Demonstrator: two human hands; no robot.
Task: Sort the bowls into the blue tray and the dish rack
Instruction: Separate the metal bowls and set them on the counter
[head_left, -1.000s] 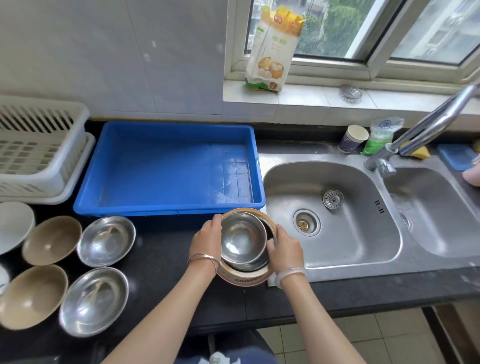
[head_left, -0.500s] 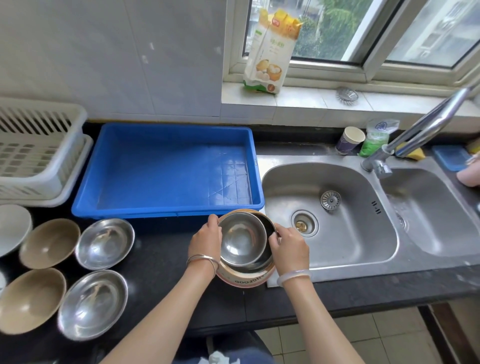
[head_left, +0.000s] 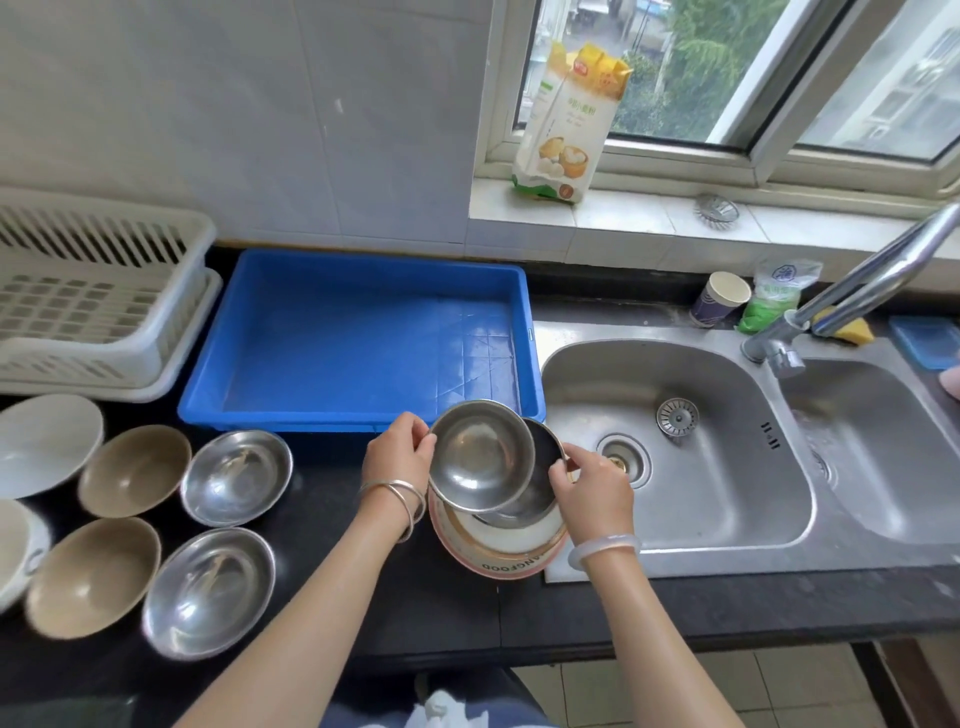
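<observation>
Partial lettering "NGFOOD" on the pink-rimmed bowl (head_left: 500, 564); yellow bag's (head_left: 563, 122) print unreadable.

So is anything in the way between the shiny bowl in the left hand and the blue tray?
Nothing visible. The left hand holds the bowl right at the tray's near rim; the right hand grips the stack below it.
</observation>
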